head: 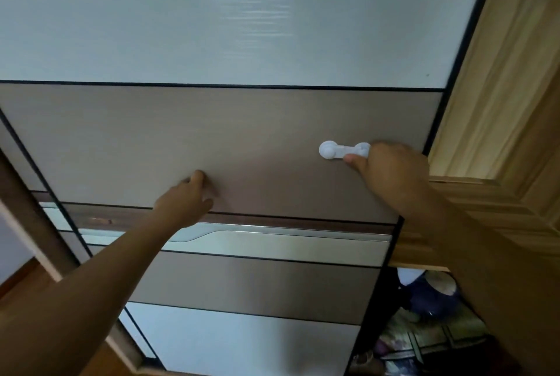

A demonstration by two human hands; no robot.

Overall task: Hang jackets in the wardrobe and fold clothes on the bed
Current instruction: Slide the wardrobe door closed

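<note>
A sliding wardrobe door (212, 139) fills the view, with a white glossy panel on top, a brown middle panel and a silver handle strip (272, 238) lower down. My left hand (185, 197) presses flat against the brown panel with its fingers spread. A white plastic child-lock latch (336, 150) is stuck near the door's right edge, and my right hand (385, 166) grips its right end. No jackets or clothes on a bed are in view.
A light wooden door and frame (500, 103) stand right of the wardrobe. Through a gap at the lower right, stored clothes and bags (424, 300) show inside. A second door panel edge (24, 163) and wood floor (18, 281) lie at the left.
</note>
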